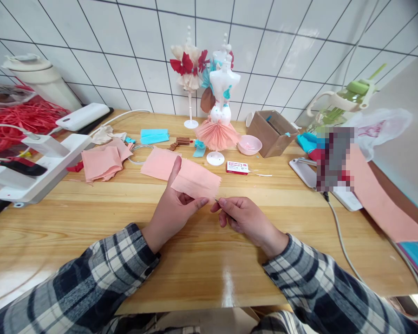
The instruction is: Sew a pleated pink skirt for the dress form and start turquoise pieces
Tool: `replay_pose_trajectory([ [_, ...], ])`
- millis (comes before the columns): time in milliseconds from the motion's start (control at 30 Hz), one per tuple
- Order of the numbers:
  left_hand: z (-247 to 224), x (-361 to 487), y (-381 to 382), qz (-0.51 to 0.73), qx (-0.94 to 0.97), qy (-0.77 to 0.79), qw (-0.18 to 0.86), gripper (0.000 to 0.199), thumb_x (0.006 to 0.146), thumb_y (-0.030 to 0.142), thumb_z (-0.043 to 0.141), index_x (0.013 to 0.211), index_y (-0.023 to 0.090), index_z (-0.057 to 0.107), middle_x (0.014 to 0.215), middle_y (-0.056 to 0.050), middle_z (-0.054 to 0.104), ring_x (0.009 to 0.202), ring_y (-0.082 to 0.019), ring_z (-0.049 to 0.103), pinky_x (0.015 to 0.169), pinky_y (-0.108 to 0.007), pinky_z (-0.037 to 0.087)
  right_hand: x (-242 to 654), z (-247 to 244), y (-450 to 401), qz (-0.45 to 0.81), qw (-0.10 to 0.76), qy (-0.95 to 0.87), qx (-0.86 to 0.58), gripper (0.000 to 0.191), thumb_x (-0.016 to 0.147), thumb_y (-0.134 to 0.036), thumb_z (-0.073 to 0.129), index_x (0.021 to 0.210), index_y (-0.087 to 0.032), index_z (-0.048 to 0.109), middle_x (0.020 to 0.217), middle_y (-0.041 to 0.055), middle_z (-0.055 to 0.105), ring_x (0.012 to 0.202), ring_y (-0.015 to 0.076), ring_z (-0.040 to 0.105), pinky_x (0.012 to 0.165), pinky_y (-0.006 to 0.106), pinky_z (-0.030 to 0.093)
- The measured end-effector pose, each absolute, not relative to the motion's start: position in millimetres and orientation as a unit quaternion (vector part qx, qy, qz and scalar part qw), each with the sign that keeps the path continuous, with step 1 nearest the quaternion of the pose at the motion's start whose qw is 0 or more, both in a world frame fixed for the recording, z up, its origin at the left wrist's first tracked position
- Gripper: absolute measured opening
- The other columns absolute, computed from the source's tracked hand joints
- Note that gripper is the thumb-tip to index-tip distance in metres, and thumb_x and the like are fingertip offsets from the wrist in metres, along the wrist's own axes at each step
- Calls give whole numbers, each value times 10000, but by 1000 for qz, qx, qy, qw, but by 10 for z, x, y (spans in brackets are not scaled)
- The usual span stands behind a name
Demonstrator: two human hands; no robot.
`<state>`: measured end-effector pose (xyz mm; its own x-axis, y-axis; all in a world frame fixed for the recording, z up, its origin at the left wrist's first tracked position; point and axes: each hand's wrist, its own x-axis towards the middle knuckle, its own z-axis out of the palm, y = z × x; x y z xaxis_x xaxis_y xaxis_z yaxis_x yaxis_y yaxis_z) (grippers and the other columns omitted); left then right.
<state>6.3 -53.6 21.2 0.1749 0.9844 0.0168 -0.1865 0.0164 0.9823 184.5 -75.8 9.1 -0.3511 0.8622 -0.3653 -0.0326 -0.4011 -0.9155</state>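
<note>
Between the thumb and fingers of my left hand is a piece of peach crepe paper with a jagged right edge. My right hand pinches a thin dark pointed tool, too small to name surely. Its tip is at the lower right corner of the paper. Another peach crepe paper piece lies flat on the table behind my left hand. Further back, a white mini dress form wears a pleated peach skirt.
A second dress form with red bows stands against the tiled wall. A pink bowl, a cardboard box and a small red-white box sit behind my right hand. On the left are folded peach paper and a power strip.
</note>
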Motion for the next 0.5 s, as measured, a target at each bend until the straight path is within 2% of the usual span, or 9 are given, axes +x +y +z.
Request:
replay_pose_trajectory([
  [233,190,61,-539,504,484,390,600,1049,654,151,797,1487,289,175,716,78,662,613,-113,615,593,-214,521,1845,116,-760,691,322,-442,-472,489,787,-605,567,850,-126,649,532,-31,572,352,21,238,366,212,103],
  [500,148,56,-534,509,492,387,591,1058,673,141,778,1493,285,127,847,41,690,676,-116,619,635,-227,528,1848,94,-759,690,326,-441,-473,457,804,-574,567,840,-127,657,523,-32,567,345,18,240,364,209,101],
])
